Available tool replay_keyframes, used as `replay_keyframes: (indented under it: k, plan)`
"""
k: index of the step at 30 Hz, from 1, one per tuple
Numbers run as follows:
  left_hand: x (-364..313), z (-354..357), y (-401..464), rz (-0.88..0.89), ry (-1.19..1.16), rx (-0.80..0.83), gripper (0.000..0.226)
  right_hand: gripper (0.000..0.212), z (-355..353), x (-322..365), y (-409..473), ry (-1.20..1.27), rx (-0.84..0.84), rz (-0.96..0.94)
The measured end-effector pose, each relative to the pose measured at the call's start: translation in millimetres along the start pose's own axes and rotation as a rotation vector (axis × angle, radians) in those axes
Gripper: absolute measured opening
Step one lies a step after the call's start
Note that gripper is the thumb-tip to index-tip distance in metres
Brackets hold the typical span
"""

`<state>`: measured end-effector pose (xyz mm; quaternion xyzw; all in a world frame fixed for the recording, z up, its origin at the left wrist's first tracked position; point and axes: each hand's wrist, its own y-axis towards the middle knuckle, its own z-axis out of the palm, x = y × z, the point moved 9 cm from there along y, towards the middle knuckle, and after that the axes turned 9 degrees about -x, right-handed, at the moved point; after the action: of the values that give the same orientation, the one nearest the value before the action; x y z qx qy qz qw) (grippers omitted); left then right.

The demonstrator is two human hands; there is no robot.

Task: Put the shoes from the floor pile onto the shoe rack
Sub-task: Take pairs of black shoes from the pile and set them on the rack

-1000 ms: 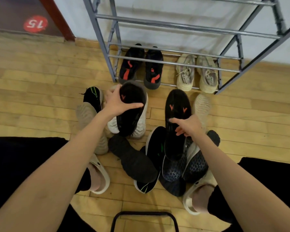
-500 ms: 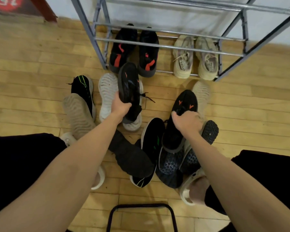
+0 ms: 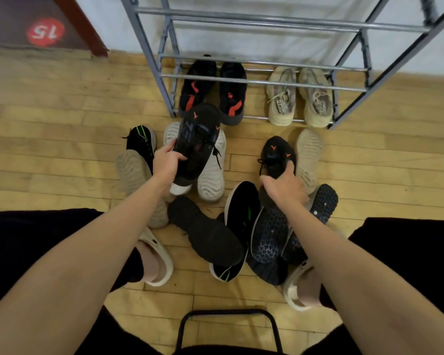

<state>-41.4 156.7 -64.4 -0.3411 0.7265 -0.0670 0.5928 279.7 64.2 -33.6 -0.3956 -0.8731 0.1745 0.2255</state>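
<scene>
Home entryway: shoe rack (image 3: 267, 83), wooden floor (image 3: 49, 124)

Rack (image 3: 149, 57): grey metal frame, rails (image 3: 262, 83) showing a dull sheen. Floor (image 3: 49, 119): wood planks, satin, lightly worn. Black shoe (image 3: 199, 142): matt knit cloth. Beige pair (image 3: 300, 97) on the rack: woven cloth, matt. Upturned soles (image 3: 212, 172): pale ribbed rubber, rough-looking. Navy soles (image 3: 269, 234): studded, slightly glossy. Clogs (image 3: 159, 254): smooth cream plastic.
</scene>
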Motion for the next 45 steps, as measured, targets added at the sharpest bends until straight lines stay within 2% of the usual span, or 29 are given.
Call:
replay_keyframes:
  k: [3, 6, 9, 12, 16, 20, 24, 27, 30, 33, 36, 39, 42, 45]
  plan:
    - [-30.1, -20.1, -10.7, 0.025, -0.03, -0.078, 0.057, 0.086, -31.9, 39.4, -14.0, 0.066, -0.056, -0.172]
    - [-68.5, -31.4, -32.2, 0.181, -0.008, -0.122, 0.051, 0.081, -61.5, 74.0, -35.6, 0.176, -0.132, -0.329]
    - [-94.6, -34.0, -43.9, 0.191, -0.162, -0.159, 0.045, 0.082, -84.5, 102.7, -41.9, 0.315, -0.175, -0.4]
    - [-123.3, -12.6, -44.6, 0.136, -0.276, -0.071, 0.029, 0.082, -95.6, 133.0, -29.3, 0.396, -0.133, -0.439]
    - [-147.0, 27.9, -34.7, -0.062, -0.43, 0.112, 0.037, 0.077, -98.6, 168.2, 0.3, 0.44, -0.054, -0.417]
    - [-173.3, 44.2, -0.8, 0.05, -0.382, 0.12, 0.036, 0.068, -92.9, 201.4, 30.8, 0.369, -0.093, -0.443]
    - [-193.6, 55.8, 39.5, 0.159, -0.265, 0.086, 0.038, 0.076, -85.3, 235.5, 60.4, 0.282, -0.146, -0.45]
    - [-205.0, 66.0, 64.4, 0.217, -0.232, 0.08, 0.045, 0.073, -84.1, 264.2, 74.1, 0.277, -0.185, -0.485]
    - [-203.7, 77.9, 89.3, 0.192, -0.226, 0.095, 0.049, 0.072, -80.1, 289.9, 83.6, 0.294, -0.201, -0.501]
    - [-194.7, 86.7, 108.7, 0.184, -0.16, 0.113, 0.053, 0.058, -67.6, 305.9, 93.8, 0.358, -0.156, -0.478]
    - [-183.7, 84.9, 124.7, 0.234, 0.035, 0.078, 0.057, 0.047, -51.9, 304.5, 97.5, 0.308, -0.129, -0.478]
    - [-173.2, 75.9, 129.4, 0.278, 0.198, 0.002, 0.046, 0.052, -44.5, 293.1, 87.9, 0.27, -0.157, -0.544]
    - [-168.6, 56.0, 116.9, 0.326, 0.184, -0.112, 0.037, 0.06, -43.7, 276.9, 63.2, 0.26, -0.207, -0.654]
    - [-153.3, 41.2, 87.1, 0.343, 0.167, -0.097, 0.03, 0.065, -46.7, 255.3, 31.1, 0.202, -0.277, -0.803]
